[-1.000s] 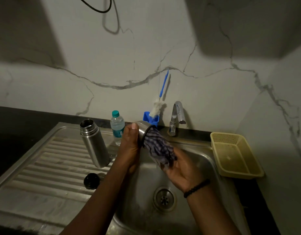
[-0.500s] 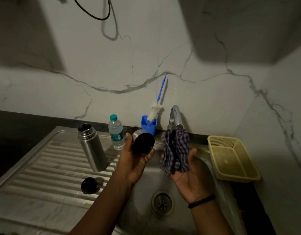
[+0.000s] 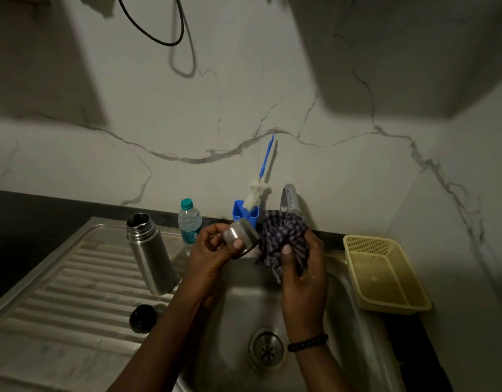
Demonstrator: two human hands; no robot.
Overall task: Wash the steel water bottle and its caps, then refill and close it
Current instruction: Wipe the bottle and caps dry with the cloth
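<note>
The open steel water bottle stands upright on the ribbed drainboard, left of the sink. Its small black inner cap lies on the drainboard in front of it. My left hand grips the steel outer cap over the sink basin, steel side turned toward me. My right hand holds a bunched checked cloth right beside the cap, just under the tap.
A clear plastic bottle with a green cap and a blue holder with a bottle brush stand at the back wall. A yellow plastic basket sits right of the sink. The drain lies in the basin.
The cloth came out of the steel cap. My left hand turned the cap from its dark inside facing me to its steel side, and my right hand bunched the cloth beside it.
</note>
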